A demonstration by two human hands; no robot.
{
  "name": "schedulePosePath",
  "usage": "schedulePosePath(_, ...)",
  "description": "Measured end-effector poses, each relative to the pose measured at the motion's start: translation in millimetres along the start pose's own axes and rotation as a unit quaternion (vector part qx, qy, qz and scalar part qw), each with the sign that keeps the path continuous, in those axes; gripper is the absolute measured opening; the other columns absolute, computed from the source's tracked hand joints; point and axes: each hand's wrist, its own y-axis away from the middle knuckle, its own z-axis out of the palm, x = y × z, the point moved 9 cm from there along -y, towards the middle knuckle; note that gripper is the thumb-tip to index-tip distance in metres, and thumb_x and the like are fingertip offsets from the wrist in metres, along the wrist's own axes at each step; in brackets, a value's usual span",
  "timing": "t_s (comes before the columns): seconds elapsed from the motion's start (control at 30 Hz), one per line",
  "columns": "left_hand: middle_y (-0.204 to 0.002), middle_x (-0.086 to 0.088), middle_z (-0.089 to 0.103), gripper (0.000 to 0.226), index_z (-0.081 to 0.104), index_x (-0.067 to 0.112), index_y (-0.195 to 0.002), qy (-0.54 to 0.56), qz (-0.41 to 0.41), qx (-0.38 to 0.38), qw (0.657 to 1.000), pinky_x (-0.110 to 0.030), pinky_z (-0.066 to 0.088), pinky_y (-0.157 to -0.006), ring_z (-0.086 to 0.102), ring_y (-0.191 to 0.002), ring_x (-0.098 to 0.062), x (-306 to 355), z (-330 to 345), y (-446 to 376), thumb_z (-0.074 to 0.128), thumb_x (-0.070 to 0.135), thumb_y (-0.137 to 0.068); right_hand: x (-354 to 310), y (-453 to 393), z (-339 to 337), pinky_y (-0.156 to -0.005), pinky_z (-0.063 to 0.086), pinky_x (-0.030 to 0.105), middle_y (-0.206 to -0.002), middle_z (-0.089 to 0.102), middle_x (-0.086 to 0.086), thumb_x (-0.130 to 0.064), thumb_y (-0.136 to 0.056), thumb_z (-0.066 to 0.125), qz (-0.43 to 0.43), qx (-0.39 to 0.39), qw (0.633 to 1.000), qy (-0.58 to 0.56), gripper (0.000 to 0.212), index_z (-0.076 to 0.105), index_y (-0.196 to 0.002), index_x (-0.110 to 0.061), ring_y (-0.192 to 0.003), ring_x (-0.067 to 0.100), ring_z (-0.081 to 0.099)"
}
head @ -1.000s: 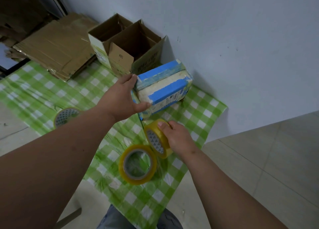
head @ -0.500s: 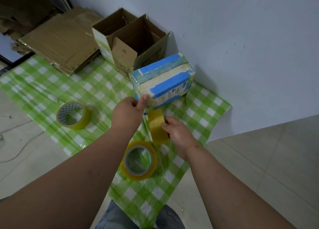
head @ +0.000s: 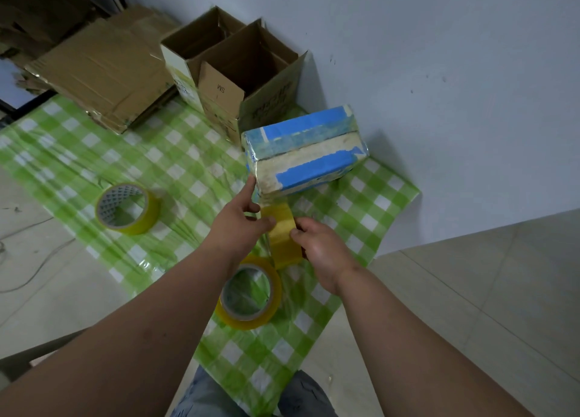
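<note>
- Wall [head: 439, 71] just behind taped parcel [head: 304, 153], open cartons [head: 270, 102] just beside its far-left corner: both sides shut off.
- Bare cloth [head: 194, 153] between parcel and spare roll [head: 147, 215]: free lane from left.
- Second roll [head: 251, 321] lies near the front edge, blocks a low approach.

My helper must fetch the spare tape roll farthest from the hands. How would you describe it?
Find the green checked cloth on the floor. On its left part, in front of the flattened cardboard, lies a yellow tape roll. Unlike the flat roll beside the left forearm and the upright roll the right hand grips, it sits alone.
</note>
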Motion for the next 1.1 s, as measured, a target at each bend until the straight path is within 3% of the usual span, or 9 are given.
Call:
schedulePosePath(0.1,-0.101,0.003,0.059,0.071,0.030,0.045,-0.149,0.009,0.013,0.051,0.999,-0.020,0.044,-0.068,0.058,-0.083,-0.006,5,-3,-4,0.068,0.032,-0.091,-2,-1,-1,-0.099,0.048,0.051,-0.104,0.072,0.001,-0.020,-0.098,0.051,-0.007,-0.004,1.000,0.004,0.020,0.069,-0.103,-0.027,-0.101,0.024,0.066)
schedulePosePath(0.2,-0.105,0.000,0.062,0.055,0.047,0.029,-0.140,0.036,-0.008,0.083,0.996,-0.039,0.053,-0.084,0.063,-0.095,-0.019,3,-2,-7,0.069,0.036,-0.090,-2,-2,-5,-0.096,0.052,0.044,-0.103,0.073,-0.003,-0.020,-0.096,0.055,-0.011,-0.009,1.000,-0.013,0.020,0.070,-0.094,-0.032,-0.100,0.019,0.067)
schedulePosePath(0.3,-0.103,-0.005,0.065,0.025,0.056,0.024,-0.105,0.098,-0.045,0.094,0.990,-0.050,0.055,-0.088,0.065,-0.092,-0.027,-3,0,-9,0.070,0.038,-0.089,-2,-3,-18,-0.096,0.050,0.035,-0.109,0.070,-0.007,-0.020,-0.095,0.058,-0.019,0.023,0.999,-0.035,0.022,0.068,-0.114,-0.028,-0.105,0.014,0.064)
schedulePosePath(0.37,-0.099,-0.009,0.064,0.021,0.054,0.025,-0.094,0.125,-0.053,0.087,0.987,-0.052,0.056,-0.082,0.063,-0.081,-0.028,-5,2,-8,0.069,0.039,-0.090,0,-5,-36,-0.093,0.049,0.030,-0.116,0.067,-0.005,-0.019,-0.094,0.059,-0.016,0.081,0.997,-0.007,0.028,0.065,-0.121,-0.021,-0.106,0.012,0.061)
schedulePosePath(0.5,-0.102,-0.011,0.063,0.019,0.051,0.029,-0.094,0.127,-0.061,0.076,0.987,-0.049,0.059,-0.072,0.062,-0.076,-0.028,-5,7,-10,0.064,0.043,-0.092,8,-8,-62,-0.083,0.045,0.027,-0.125,0.063,0.001,-0.020,-0.095,0.053,-0.001,0.175,0.973,0.153,0.029,0.063,-0.122,-0.016,-0.107,0.019,0.059)
schedulePosePath(0.63,-0.088,-0.007,0.063,0.017,0.052,0.029,-0.093,0.161,-0.080,0.066,0.981,-0.034,0.058,-0.056,0.063,-0.065,-0.024,-6,10,-13,0.062,0.043,-0.094,27,-16,-61,-0.082,0.047,0.031,-0.124,0.058,0.008,-0.029,-0.094,0.054,0.038,0.146,0.949,0.277,0.037,0.056,-0.128,-0.015,-0.105,0.026,0.059)
schedulePosePath(0.8,-0.099,-0.006,0.068,0.007,0.065,0.040,-0.088,0.175,-0.106,0.058,0.977,-0.040,0.057,-0.066,0.064,-0.076,-0.025,-10,6,-11,0.065,0.046,-0.091,35,-20,-54,-0.076,0.049,0.037,-0.107,0.053,0.004,-0.042,-0.092,0.059,0.034,0.148,0.915,0.373,0.036,0.051,-0.116,-0.016,-0.091,0.024,0.056)
schedulePosePath(0.93,-0.108,-0.005,0.068,0.006,0.071,0.044,-0.083,0.194,-0.121,0.049,0.972,-0.044,0.058,-0.071,0.065,-0.082,-0.024,-13,3,-10,0.071,0.040,-0.088,30,-25,-53,-0.071,0.044,0.033,-0.105,0.057,0.007,-0.027,-0.091,0.056,0.030,0.134,0.904,0.405,0.023,0.052,-0.110,-0.014,-0.083,0.021,0.052)
schedulePosePath(1.1,-0.100,-0.003,0.069,0.012,0.071,0.038,-0.082,0.205,-0.119,0.056,0.970,-0.038,0.054,-0.067,0.063,-0.078,-0.023,-13,3,-14,0.068,0.033,-0.092,12,-21,-62,-0.060,0.038,0.031,-0.093,0.054,0.005,-0.025,-0.089,0.055,-0.001,0.157,0.931,0.330,0.019,0.049,-0.102,-0.012,-0.080,0.023,0.054)
